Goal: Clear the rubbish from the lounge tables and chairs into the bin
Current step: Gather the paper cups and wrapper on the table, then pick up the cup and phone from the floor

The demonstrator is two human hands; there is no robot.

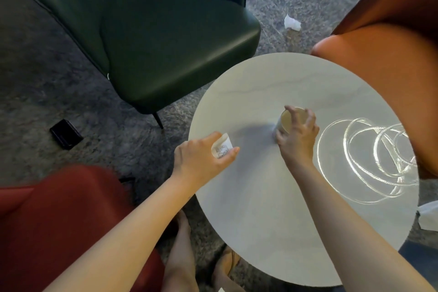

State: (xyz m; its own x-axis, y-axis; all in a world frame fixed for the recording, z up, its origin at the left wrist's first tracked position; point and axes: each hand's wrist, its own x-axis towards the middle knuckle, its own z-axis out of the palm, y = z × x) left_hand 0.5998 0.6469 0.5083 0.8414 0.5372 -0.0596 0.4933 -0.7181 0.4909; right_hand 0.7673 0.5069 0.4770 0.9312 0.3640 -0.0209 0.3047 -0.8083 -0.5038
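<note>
A round pale marble table (260, 208) fills the lower right. Over its left edge my left hand (201, 161) pinches a crumpled printed receipt (222, 148) between thumb and fingers. Near the table's middle my right hand (298, 135) wraps around a beige paper cup (285, 119), fingers over its rim; the cup tilts toward the left with its open mouth showing. A crumpled white tissue (292, 22) lies on the grey carpet between the chairs at the top right. No bin is in view.
A dark green chair (166, 50) stands at the upper left, an orange chair (391, 59) at the right, a red chair (59, 225) at the lower left. A black box (66, 134) lies on the carpet. White paper (429, 218) shows at the right edge.
</note>
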